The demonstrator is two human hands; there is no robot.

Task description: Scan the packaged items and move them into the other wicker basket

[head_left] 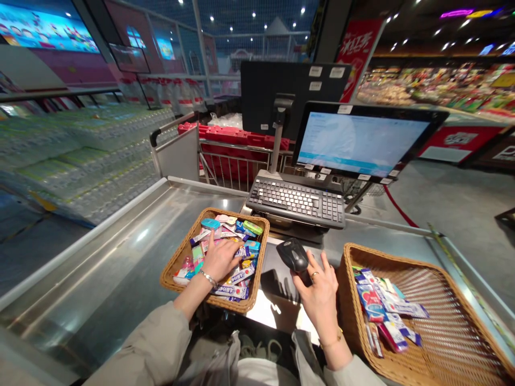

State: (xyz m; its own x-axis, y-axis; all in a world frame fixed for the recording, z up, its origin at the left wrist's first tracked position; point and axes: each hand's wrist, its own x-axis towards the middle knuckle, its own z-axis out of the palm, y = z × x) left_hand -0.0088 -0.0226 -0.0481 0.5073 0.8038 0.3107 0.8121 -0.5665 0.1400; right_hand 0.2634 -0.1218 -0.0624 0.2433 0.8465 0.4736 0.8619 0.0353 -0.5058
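My left hand (219, 258) reaches into a wicker basket (169, 271) filled with small wrapped sweets and candy packs. Its fingers are spread over the packets (241, 274), and I see nothing gripped in them. Beside a black handheld barcode scanner (292, 254) is my right hand (319, 287), fingers apart, with a ring on one of them. The scanner's handle end lies by the thumb and index finger, partly hidden by the hand. To the right, a second wicker basket (450, 332) holds a smaller pile of similar packets (382, 305) at its left side.
A black keyboard (295, 199) stands behind the scanner, below a lit monitor (362, 136); another screen (281, 96) faces away. The metal counter (116, 268) has raised edges. Beyond it are a shopping cart (237, 161) and stacked bottle packs (80, 155).
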